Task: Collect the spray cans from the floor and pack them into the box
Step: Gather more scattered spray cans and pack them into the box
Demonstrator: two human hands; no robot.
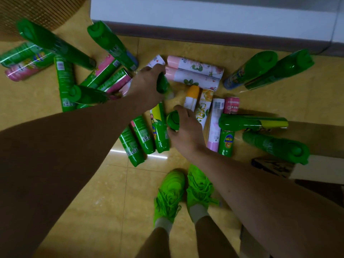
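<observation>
Several spray cans lie and stand scattered on the yellow tiled floor (104,192), most green, some pink or white with flowers. My left hand (147,82) grips the green cap end of one can (162,84) in the middle of the pile. My right hand (186,127) curls round the green cap of another can (173,119), which points up towards me. Two pink-and-white floral cans (195,71) lie just beyond my left hand. A cardboard box (273,167) shows partly at the right, behind my right forearm.
A white cabinet base (204,15) runs along the back. A woven basket (37,10) stands at the top left. My bright green shoes (184,190) stand just behind the pile. Tall green cans (268,69) stand at the right and left edges of the heap.
</observation>
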